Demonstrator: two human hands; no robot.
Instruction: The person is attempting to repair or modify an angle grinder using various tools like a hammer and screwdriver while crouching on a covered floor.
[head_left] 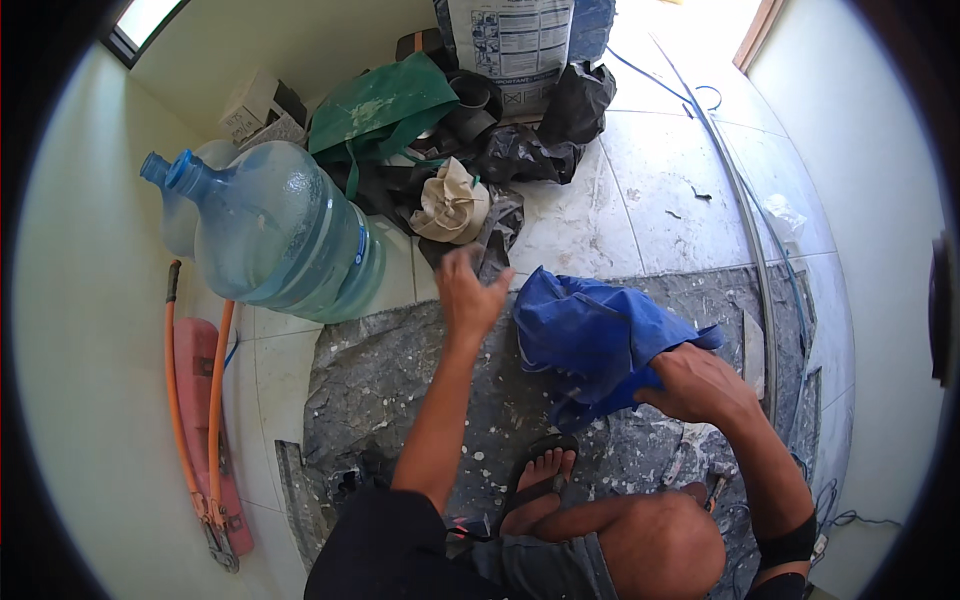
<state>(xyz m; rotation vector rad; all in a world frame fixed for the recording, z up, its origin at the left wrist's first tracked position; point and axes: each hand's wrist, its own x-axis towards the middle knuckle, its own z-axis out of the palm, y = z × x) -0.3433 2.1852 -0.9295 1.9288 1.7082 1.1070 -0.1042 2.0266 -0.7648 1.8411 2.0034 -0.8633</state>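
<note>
My right hand [700, 385] grips the edge of a crumpled blue cloth bag [590, 330]. Its fingertips are partly hidden by the fabric. The bag sags just above a grey, paint-spattered sheet [400, 375] or rests on it; I cannot tell which. My left hand [470, 295] reaches forward, thumb apart from the fingers, with nothing visible in it; the fingertips are a little blurred. Just beyond them sits a beige crumpled paper or cloth bundle [450, 205], with black plastic [510, 225] bunched around it.
Large clear-blue water bottles [280, 230] stand at the left, beside orange-handled bolt cutters [215, 420] on a red case [235, 500]. A green cloth bag [385, 105] and a big printed sack [510, 50] are at the back. Long metal strips [740, 190] lie along the right.
</note>
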